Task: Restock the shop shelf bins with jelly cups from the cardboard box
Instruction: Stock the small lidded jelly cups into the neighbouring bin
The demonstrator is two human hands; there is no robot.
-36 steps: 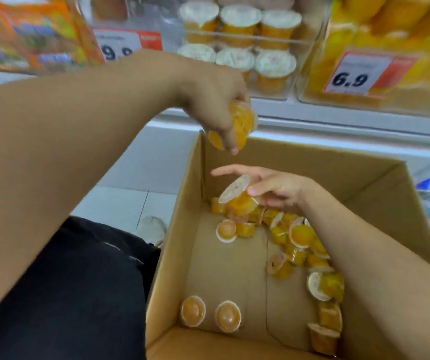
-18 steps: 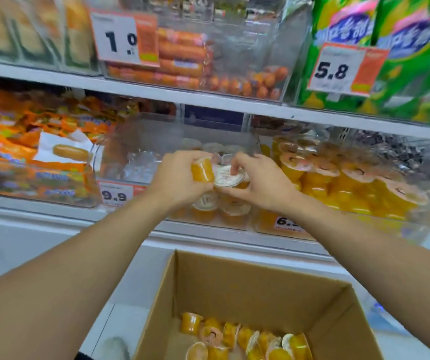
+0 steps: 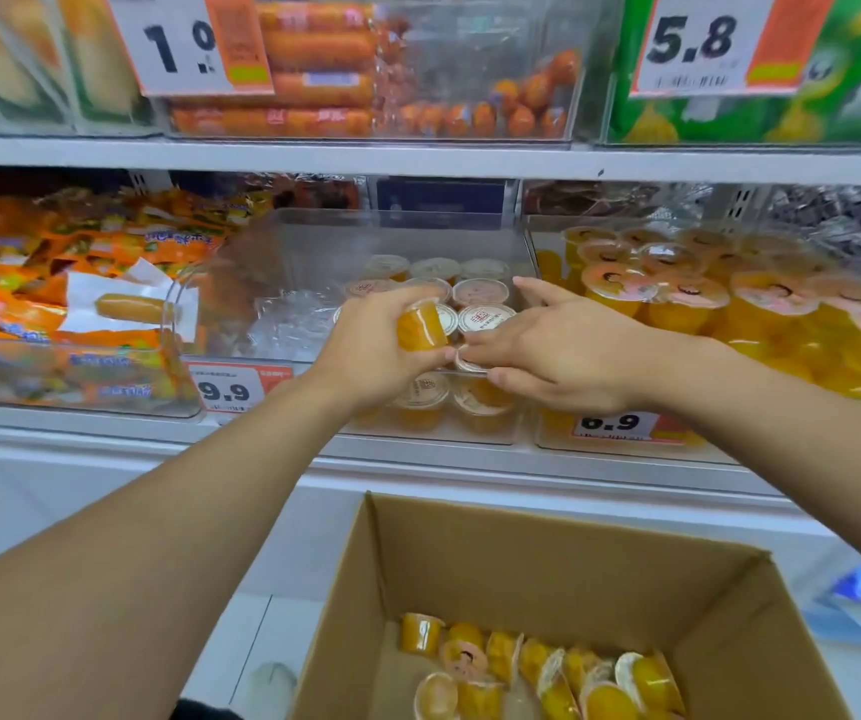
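Nearest, a cardboard box (image 3: 547, 579) open, loose jelly cups (image 3: 537, 667) heaped on its floor. Above it, left hand (image 3: 371, 350) curled round an orange jelly cup (image 3: 418, 330) tilted on its side; right hand (image 3: 553, 350) just beside, fingertips pinching a second cup's lid (image 3: 470, 362). Behind both, clear shelf bin (image 3: 314, 252) with rows of upright cups, white lids up.
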